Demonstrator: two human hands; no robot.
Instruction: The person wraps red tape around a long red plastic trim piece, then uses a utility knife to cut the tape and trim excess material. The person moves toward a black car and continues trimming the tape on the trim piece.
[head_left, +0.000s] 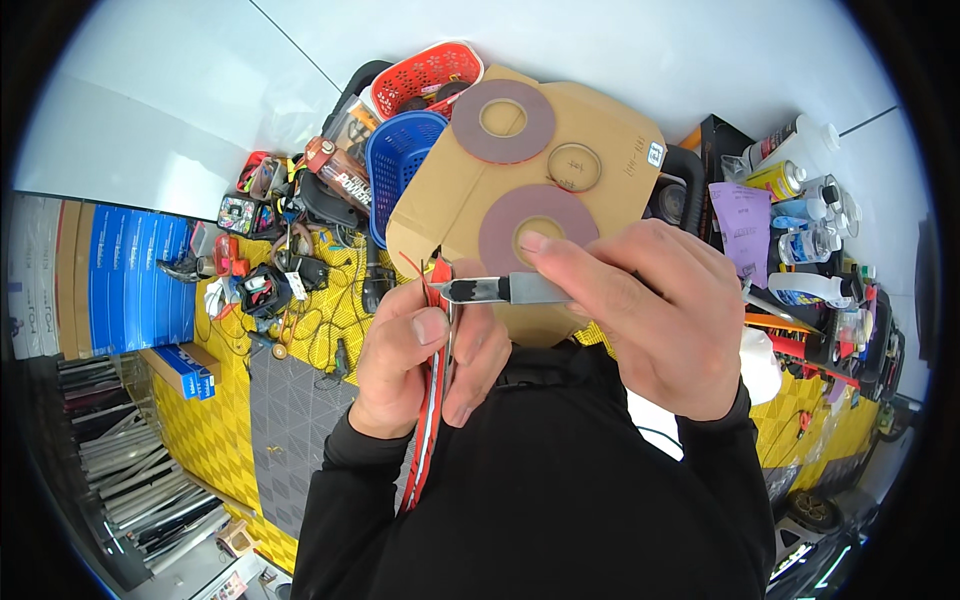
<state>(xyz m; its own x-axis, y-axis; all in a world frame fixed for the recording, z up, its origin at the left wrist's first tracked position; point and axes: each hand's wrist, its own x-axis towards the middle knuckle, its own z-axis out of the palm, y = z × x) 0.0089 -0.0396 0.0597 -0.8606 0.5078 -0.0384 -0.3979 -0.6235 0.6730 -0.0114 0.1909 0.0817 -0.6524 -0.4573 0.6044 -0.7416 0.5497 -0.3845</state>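
My left hand (420, 360) pinches a long red, white and dark strip (428, 430) that hangs down past my black sleeve. In my right hand (650, 310) is a metal utility knife (500, 290), index finger laid along its back. The blade tip points left and meets the strip's top end by my left thumb. Behind both hands a brown cardboard sheet (600, 130) carries two maroon rings (503, 120) with cut-out centres.
A blue basket (395, 160) and a red basket (425, 75) stand at the back. Tools, wires and small parts litter the yellow mat (330, 290) on the left. Spray cans and bottles (800, 190) crowd the right. Blue boxes (135, 275) lie far left.
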